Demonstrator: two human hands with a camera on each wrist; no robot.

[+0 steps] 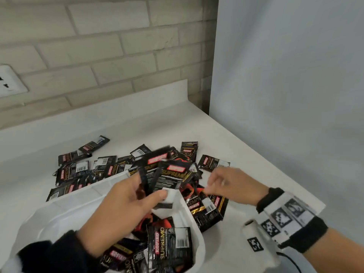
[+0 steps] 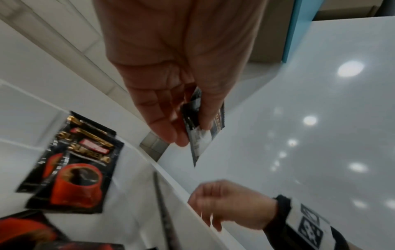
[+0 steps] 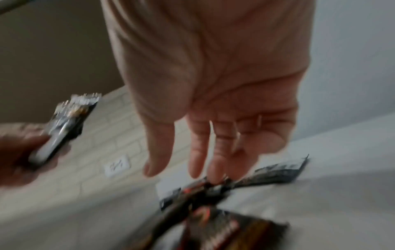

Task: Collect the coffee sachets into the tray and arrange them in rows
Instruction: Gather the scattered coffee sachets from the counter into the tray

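Observation:
My left hand (image 1: 137, 196) holds a small stack of black coffee sachets (image 1: 169, 174) upright above the white tray (image 1: 65, 209), thumb pressed on their front. In the left wrist view the same held sachets (image 2: 198, 133) sit between thumb and fingers. My right hand (image 1: 222, 184) hovers over the loose pile of sachets (image 1: 110, 168) on the counter, fingers straight and spread, tips close to a sachet (image 3: 275, 172) in the blurred right wrist view. Several sachets (image 1: 169, 245) lie loose in the tray's near end.
The white counter (image 1: 226, 138) ends at a brick wall (image 1: 98, 46) behind and a pale panel (image 1: 285, 75) on the right. A wall socket (image 1: 9, 79) is at the far left. More sachets (image 1: 210, 205) lean over the tray's right rim.

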